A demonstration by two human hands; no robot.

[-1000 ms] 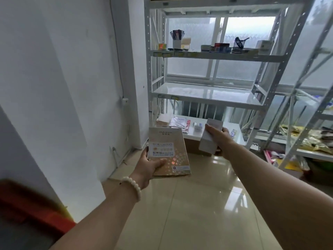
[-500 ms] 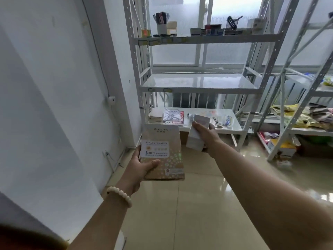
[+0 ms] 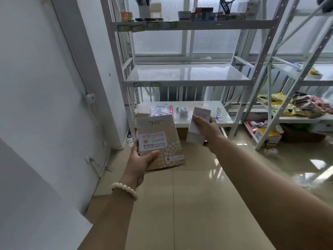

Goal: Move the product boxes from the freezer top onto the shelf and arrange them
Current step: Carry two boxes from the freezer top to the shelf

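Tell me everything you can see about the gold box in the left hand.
The gold box is flat, rectangular and looks like printed cardboard, tan-gold with a shiny dot pattern low on its face. A brand name sits near the top, a pale label band with "REPAIR COLLAGEN" and Chinese characters crosses the middle, and a small sticker sits at the bottom right. It is held face up, tilted slightly, above the tiled floor before the shelf. Only the left hand touches it, gripping the lower left corner with the thumb on its face.

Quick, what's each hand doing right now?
Left hand: closed on the gold box.
Right hand: closed on the white box.
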